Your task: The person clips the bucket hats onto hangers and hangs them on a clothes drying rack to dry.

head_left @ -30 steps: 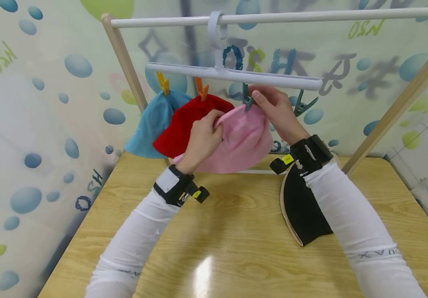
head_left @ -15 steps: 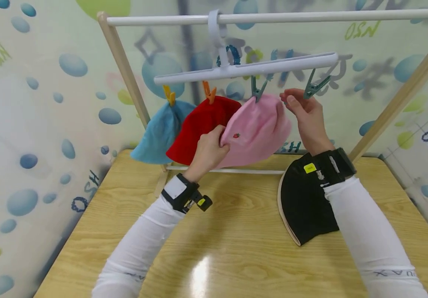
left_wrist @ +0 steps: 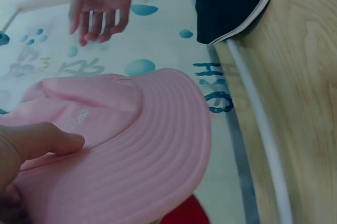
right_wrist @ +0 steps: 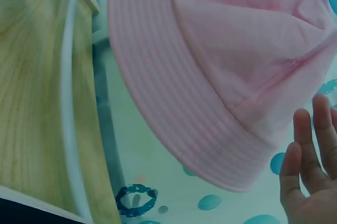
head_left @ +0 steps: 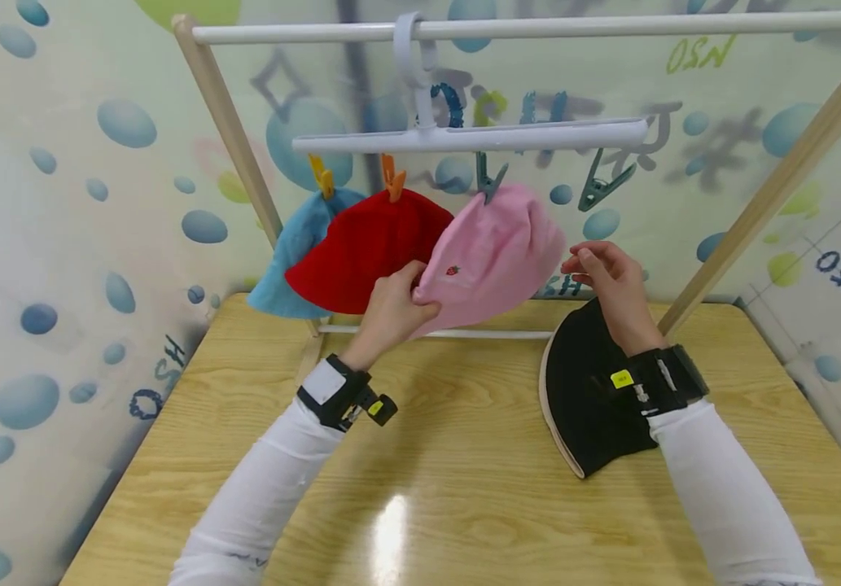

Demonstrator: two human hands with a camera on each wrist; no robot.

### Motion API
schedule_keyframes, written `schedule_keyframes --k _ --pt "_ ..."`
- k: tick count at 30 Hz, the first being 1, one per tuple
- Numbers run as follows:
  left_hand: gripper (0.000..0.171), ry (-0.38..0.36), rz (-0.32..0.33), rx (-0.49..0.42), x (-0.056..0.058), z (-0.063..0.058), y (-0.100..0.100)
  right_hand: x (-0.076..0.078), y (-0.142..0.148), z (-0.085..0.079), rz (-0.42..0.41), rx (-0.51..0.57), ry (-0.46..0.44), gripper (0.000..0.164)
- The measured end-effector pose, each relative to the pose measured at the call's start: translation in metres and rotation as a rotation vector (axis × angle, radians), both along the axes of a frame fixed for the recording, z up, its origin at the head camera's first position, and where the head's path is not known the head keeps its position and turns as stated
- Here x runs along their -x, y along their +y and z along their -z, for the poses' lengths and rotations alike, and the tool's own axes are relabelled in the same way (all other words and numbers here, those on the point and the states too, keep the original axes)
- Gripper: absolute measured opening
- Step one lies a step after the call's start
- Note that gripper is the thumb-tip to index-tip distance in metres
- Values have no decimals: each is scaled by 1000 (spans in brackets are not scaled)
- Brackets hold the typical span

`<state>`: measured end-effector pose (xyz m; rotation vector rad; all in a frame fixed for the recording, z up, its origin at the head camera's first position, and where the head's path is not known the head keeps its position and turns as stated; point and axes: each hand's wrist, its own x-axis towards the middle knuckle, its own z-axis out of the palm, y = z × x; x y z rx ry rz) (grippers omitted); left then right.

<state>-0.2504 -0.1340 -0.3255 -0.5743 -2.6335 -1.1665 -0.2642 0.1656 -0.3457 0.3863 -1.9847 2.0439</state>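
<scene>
A pink bucket hat (head_left: 497, 252) with a small strawberry mark hangs by its crown from a grey-green clip (head_left: 490, 181) on the white hanger (head_left: 537, 136). My left hand (head_left: 396, 309) pinches its brim at the left; in the left wrist view the thumb (left_wrist: 52, 142) presses on the fabric. To the right of the hat, my right hand (head_left: 614, 293) is apart from it with fingers relaxed and nothing held. Above that hand dangles another grey-green clip (head_left: 603, 183) with nothing in it. The black hat (head_left: 596, 399) lies on the table below, partly covered by the right wrist.
Left of the pink hat hang a red hat (head_left: 376, 248) on an orange clip and a blue hat (head_left: 295, 260) on a yellow clip. The hanger hooks over a white rail (head_left: 574, 28) between wooden posts. A wooden table (head_left: 457, 472) lies below, with a patterned wall behind.
My right hand has let go of the clip at the pink hat and moved right and down. The left hand still holds the brim, slightly lower. The hanger tilted, then levelled out.
</scene>
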Motion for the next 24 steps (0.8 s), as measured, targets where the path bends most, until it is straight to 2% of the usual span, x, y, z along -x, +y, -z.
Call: schedule_keyframes --k 8,16,24 --pt "38 66 47 7 -7 -22 -11 -5 -1 11 -22 1 -19 25" --pt "39 71 81 30 -15 -32 -12 -12 6 19 6 -96 -81 29" --pt "39 134 87 22 -27 -45 -17 -21 21 20 61 -227 -182 41"
